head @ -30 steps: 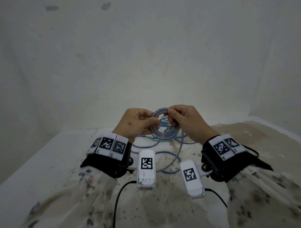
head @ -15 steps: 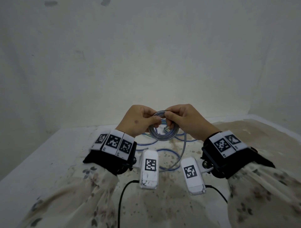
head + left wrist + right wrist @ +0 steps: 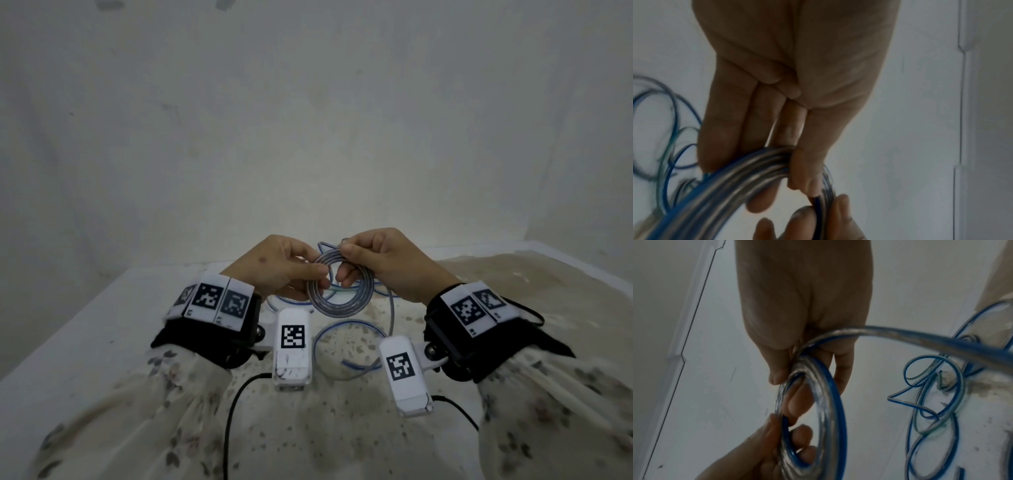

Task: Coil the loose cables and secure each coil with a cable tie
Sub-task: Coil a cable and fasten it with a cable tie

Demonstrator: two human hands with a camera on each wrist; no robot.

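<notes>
Now | left hand [image 3: 279, 270] grip pinches coil [image 3: 339, 301] | right hand [image 3: 387, 260] grip pinches coil top

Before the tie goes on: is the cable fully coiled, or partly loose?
Partly loose. Both hands hold the coil, but a tail lies on the table.

You are in a bare, plain room, more a makeshift recording corner than a home or a shop. A blank off-white wall [image 3: 308, 120] with a few grey marks fills most of your view from the head camera, and a second wall [image 3: 589, 137] meets it at the right to form a corner. Below it sits a white bench [image 3: 85, 325] whose top is stained brown and speckled. Loose blue and clear cables [image 3: 349, 339] lie on it.
</notes>
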